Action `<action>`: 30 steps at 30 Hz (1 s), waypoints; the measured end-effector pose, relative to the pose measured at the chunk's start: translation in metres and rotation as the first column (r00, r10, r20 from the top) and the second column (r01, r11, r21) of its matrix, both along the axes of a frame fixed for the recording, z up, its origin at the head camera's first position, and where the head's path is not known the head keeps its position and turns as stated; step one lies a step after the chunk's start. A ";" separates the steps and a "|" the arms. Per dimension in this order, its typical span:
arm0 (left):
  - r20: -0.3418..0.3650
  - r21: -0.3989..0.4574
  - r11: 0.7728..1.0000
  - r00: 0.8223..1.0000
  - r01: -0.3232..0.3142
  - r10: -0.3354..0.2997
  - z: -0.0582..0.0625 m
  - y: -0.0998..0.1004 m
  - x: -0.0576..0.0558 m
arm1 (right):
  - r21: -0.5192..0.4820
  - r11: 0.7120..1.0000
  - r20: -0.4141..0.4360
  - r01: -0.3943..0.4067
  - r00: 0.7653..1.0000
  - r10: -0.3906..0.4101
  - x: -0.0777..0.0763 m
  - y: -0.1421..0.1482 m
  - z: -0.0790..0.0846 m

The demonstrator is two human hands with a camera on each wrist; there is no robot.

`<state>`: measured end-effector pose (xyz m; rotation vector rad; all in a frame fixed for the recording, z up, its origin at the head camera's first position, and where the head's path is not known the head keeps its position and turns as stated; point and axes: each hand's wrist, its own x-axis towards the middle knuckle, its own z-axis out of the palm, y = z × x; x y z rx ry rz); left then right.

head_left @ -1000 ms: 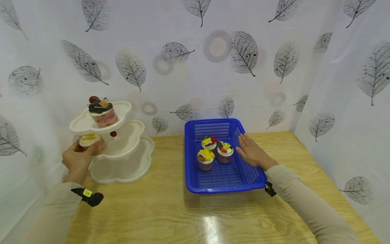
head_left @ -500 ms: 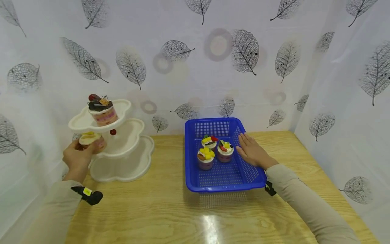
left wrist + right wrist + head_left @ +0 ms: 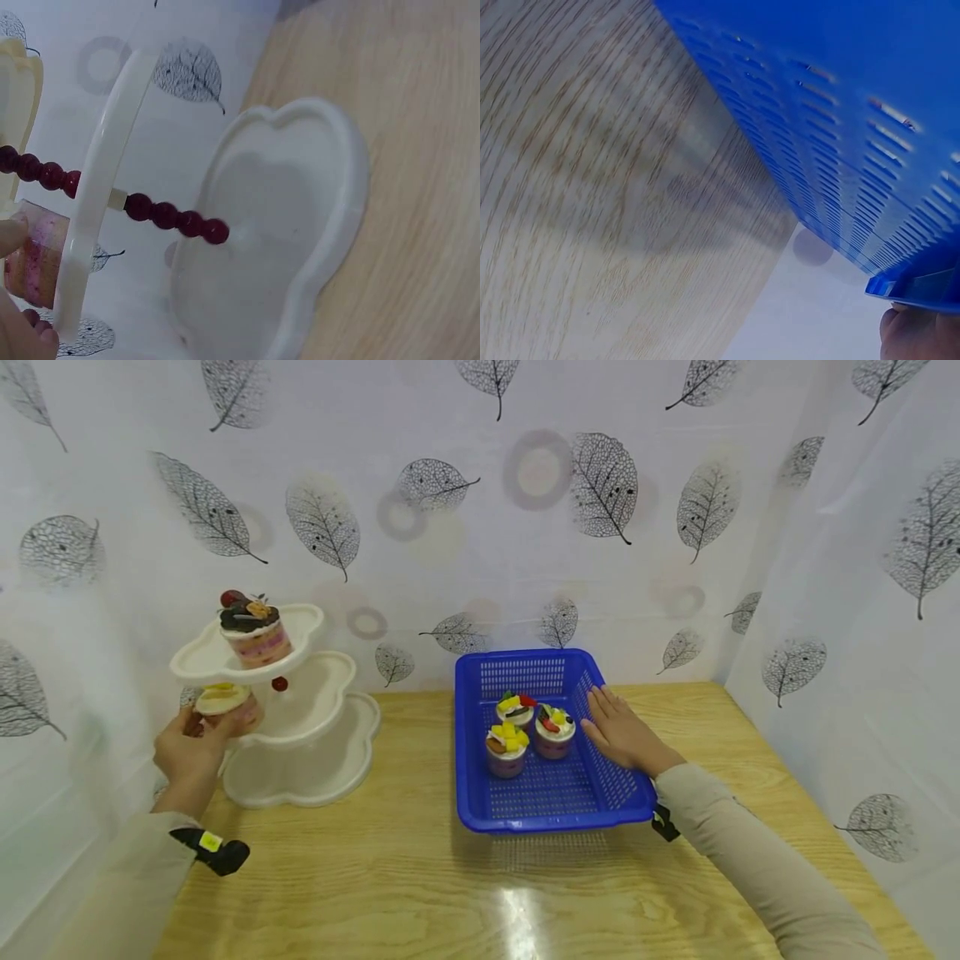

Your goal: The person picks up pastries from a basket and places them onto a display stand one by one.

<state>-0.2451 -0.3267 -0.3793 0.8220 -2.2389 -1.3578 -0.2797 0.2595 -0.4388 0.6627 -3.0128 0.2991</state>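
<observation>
At the left of the head view, my left hand grips a small layered dessert cup with a yellow topping. This cup is at the middle tier of a white three-tier cake stand; the left wrist view shows its pink-and-tan side right at that tier. Another cup, topped with chocolate and a red fruit, stands on the top tier. My right hand rests with straight fingers on the right rim of a blue plastic basket. Inside the basket stand three fruit-topped dessert cups.
Dark red beaded posts join the stand's tiers. The wooden table runs between stand and basket. A white curtain printed with leaves hangs close behind and at both sides.
My left wrist has dipped slightly while the hand keeps its grip on the dessert cup at the middle tier. My right hand and the basket have not visibly moved.
</observation>
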 end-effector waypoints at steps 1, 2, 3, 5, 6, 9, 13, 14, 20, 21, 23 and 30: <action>0.002 0.025 1.000 1.000 -0.001 0.001 -0.001 0.001 0.003 | 0.000 1.000 0.000 0.001 1.000 -0.001 0.000 0.000 0.000; 0.005 0.049 0.999 1.000 0.000 -0.001 -0.001 0.002 0.006 | -0.003 1.000 0.000 0.003 1.000 -0.003 -0.001 0.001 0.000; 0.002 0.080 0.997 1.000 0.010 -0.010 -0.002 0.003 0.009 | -0.004 1.000 -0.001 0.005 1.000 -0.005 -0.001 0.001 0.001; 0.005 0.109 0.994 0.999 0.031 -0.031 -0.003 0.008 0.016 | -0.005 1.000 -0.001 0.011 1.000 -0.011 -0.002 0.002 0.001; 0.001 0.109 0.993 0.999 0.050 -0.050 -0.004 0.012 0.020 | -0.008 1.000 0.000 0.013 1.000 -0.013 -0.002 0.003 0.002; 0.005 0.077 0.988 0.991 0.131 -0.132 -0.006 0.027 0.033 | -0.013 1.000 0.005 0.015 1.000 -0.015 -0.002 0.004 0.002; -0.010 0.037 0.963 0.964 0.267 -0.267 -0.005 0.058 0.044 | -0.016 1.000 0.012 0.018 1.000 -0.018 -0.002 0.004 0.002; -0.029 0.044 0.951 0.952 0.306 -0.305 -0.006 0.066 0.045 | -0.018 1.000 0.013 0.019 1.000 -0.019 -0.002 0.004 0.001; -0.125 0.070 0.825 0.825 0.561 -0.551 -0.008 0.117 0.043 | -0.026 1.000 0.010 0.013 1.000 -0.013 -0.001 0.002 -0.002; -0.127 0.066 0.800 0.800 0.596 -0.586 -0.009 0.124 0.042 | -0.025 1.000 0.010 0.011 1.000 -0.011 -0.001 0.002 -0.003; -0.125 0.057 0.757 0.757 0.651 -0.642 -0.012 0.140 0.038 | -0.024 1.000 0.008 0.009 1.000 -0.008 0.000 0.001 -0.003; -0.191 0.074 0.658 0.658 0.750 -0.729 -0.015 0.202 0.027 | -0.024 1.000 0.000 0.008 1.000 -0.008 -0.001 0.001 -0.004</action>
